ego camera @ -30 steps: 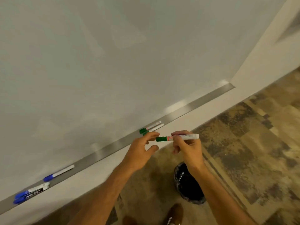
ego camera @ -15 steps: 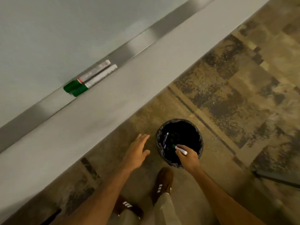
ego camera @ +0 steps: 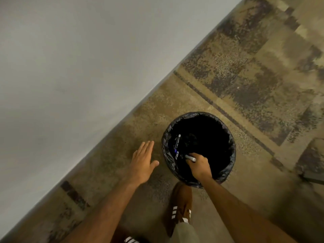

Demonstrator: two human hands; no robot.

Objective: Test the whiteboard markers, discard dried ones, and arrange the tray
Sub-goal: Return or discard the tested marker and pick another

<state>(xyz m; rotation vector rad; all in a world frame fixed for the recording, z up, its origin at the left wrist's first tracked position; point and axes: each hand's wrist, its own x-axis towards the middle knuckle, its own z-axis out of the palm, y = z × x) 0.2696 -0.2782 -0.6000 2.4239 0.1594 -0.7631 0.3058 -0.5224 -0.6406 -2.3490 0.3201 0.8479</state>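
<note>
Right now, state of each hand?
Left hand: open, fingers straight, holding nothing.
Right hand: grips a marker over the bin.

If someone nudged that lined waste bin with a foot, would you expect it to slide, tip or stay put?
The waste bin probably slides or tips easily: only a blue marker shows inside, plus the marker the right hand holds over it, so it seems nearly empty and light. The loose black liner looks thin and floppy. The patterned carpet may add some drag.
</note>
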